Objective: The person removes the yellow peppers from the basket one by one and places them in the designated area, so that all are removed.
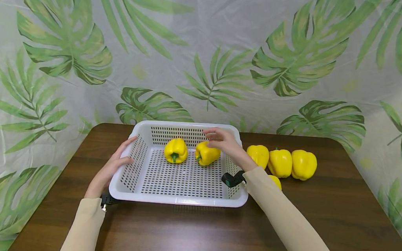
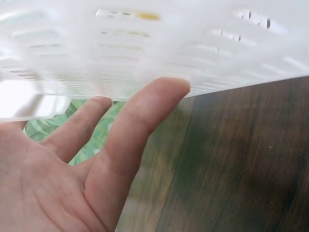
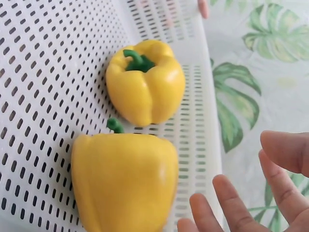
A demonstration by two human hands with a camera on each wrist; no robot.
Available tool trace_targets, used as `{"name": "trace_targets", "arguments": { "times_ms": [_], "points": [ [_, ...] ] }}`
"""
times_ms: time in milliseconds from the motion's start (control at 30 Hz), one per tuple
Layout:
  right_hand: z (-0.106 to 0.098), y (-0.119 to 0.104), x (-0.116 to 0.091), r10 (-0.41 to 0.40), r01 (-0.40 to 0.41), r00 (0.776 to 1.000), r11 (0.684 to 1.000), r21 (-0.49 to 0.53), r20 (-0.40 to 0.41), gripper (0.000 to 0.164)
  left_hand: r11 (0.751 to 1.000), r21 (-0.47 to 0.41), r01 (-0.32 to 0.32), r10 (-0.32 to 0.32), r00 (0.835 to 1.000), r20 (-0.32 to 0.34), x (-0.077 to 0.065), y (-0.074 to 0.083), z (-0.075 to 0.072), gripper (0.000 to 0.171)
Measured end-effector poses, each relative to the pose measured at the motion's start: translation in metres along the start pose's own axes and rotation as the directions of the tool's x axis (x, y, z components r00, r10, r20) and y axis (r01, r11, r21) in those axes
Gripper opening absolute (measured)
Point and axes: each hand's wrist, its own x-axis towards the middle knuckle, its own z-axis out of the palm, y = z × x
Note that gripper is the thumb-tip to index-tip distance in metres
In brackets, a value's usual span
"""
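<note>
Left hand point(image 1: 112, 168): fingers outstretched, placed against the left side of the basket point(image 1: 181, 200).
Right hand point(image 1: 228, 143): relaxed, fingers spread, held over the right pepper point(image 1: 207, 156).
Basket: set near the counter's point(image 1: 178, 238) far edge, towards the far left corner.
Left pepper point(image 1: 176, 149): placed beside the right one, both inside the basket.
Three peppers point(image 1: 280, 163): lined up near the far edge, right of the basket.
Fourth point(image 1: 275, 181): partly hidden by the right sleeve point(image 1: 286, 215).
</note>
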Motion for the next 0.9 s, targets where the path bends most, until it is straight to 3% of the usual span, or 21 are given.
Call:
{"name": "trace_targets", "arguments": {
  "times_ms": [533,900],
  "points": [
    [0.009,0.013,0.014,0.072,-0.072,0.997,0.996,-0.052,-0.01,0.046,0.999,-0.032,-0.024,0.024,1.0,0.012,0.002,-0.002,-0.002,0.073],
    [0.01,0.015,0.014,0.091,-0.092,0.996,0.984,-0.155,-0.008,0.055,0.999,-0.05,-0.015,0.016,1.0,0.015,0.002,-0.001,-0.001,0.073]
  ]
}}
